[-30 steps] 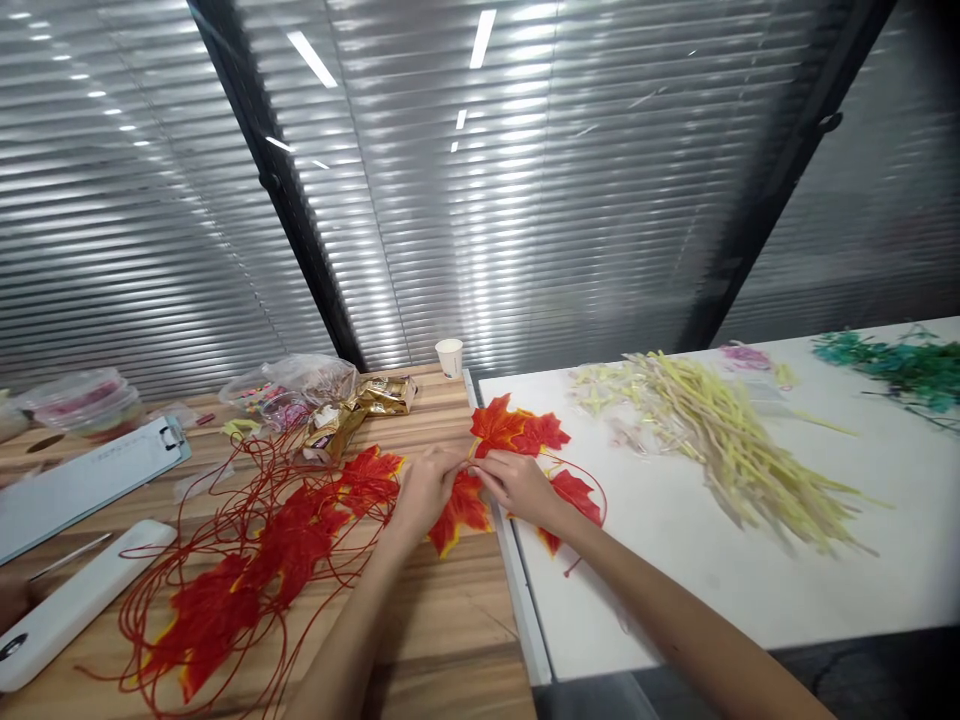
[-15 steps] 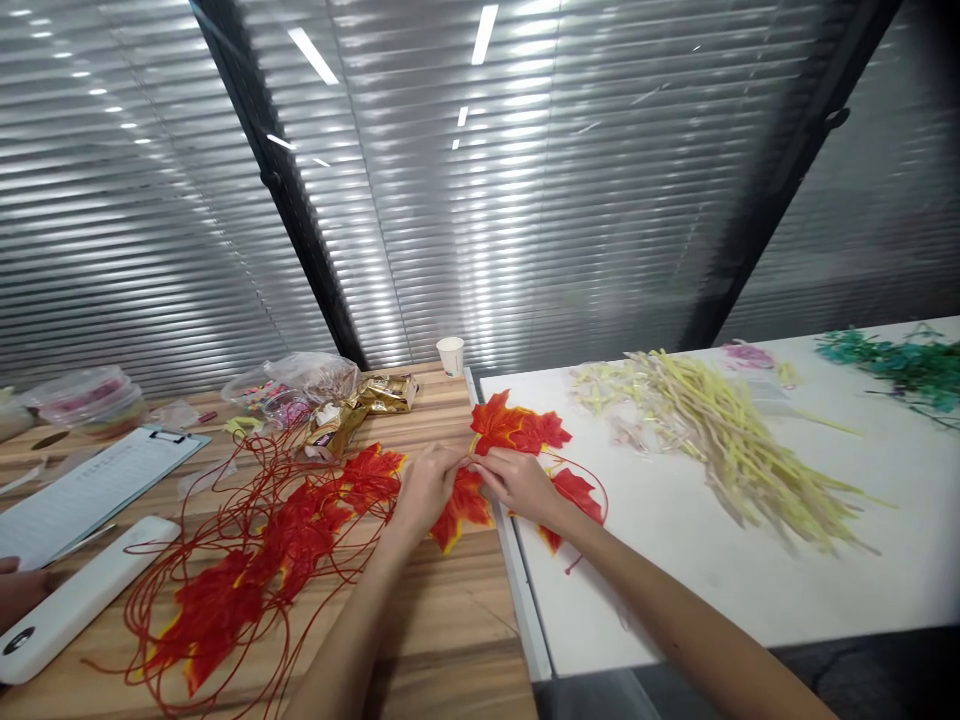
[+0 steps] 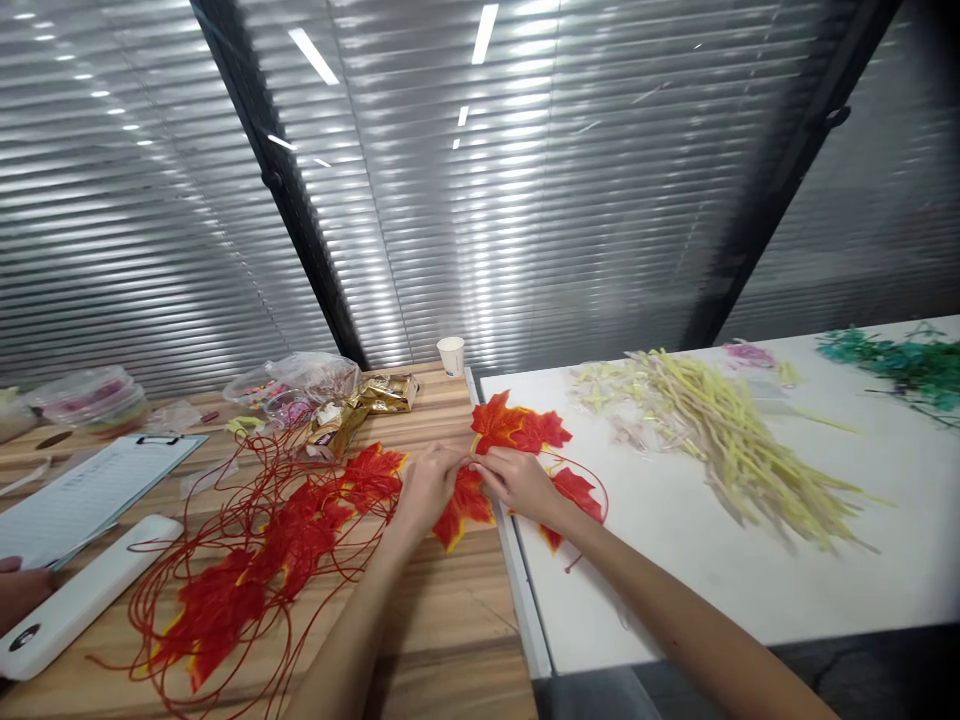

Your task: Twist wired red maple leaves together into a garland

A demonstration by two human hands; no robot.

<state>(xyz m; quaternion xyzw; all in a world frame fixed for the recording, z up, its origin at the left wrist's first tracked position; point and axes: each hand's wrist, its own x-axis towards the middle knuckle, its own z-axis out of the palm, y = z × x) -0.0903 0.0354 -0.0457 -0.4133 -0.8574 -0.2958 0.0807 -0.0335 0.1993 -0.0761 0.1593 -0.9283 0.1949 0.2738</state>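
Note:
My left hand (image 3: 433, 487) and my right hand (image 3: 517, 482) meet fingertip to fingertip, both closed in a pinch. What lies between the fingertips is too small to make out; a red cord appears to run there. Around them are red maple leaves with yellow edges: a pair (image 3: 499, 422) just above my fingers, one (image 3: 463, 508) below and between my hands, and another (image 3: 577, 493) partly behind my right wrist. Left of my left hand, more red leaves (image 3: 300, 530) lie in a tangle of red cord (image 3: 217, 500) on the wooden table (image 3: 450, 620).
A paper cup (image 3: 451, 356), gold wrappers (image 3: 386, 392) and plastic tubs (image 3: 94, 400) stand at the back. Left are a clipboard (image 3: 97, 490), a white device (image 3: 90, 597) and another person's hand (image 3: 22, 592). Yellow stems (image 3: 742, 450) and green foliage (image 3: 900, 365) lie on the white table (image 3: 630, 590).
The clipboard at the left has shifted slightly, beside the other person's hand. My hands keep the same pinched pose in nearly the same place.

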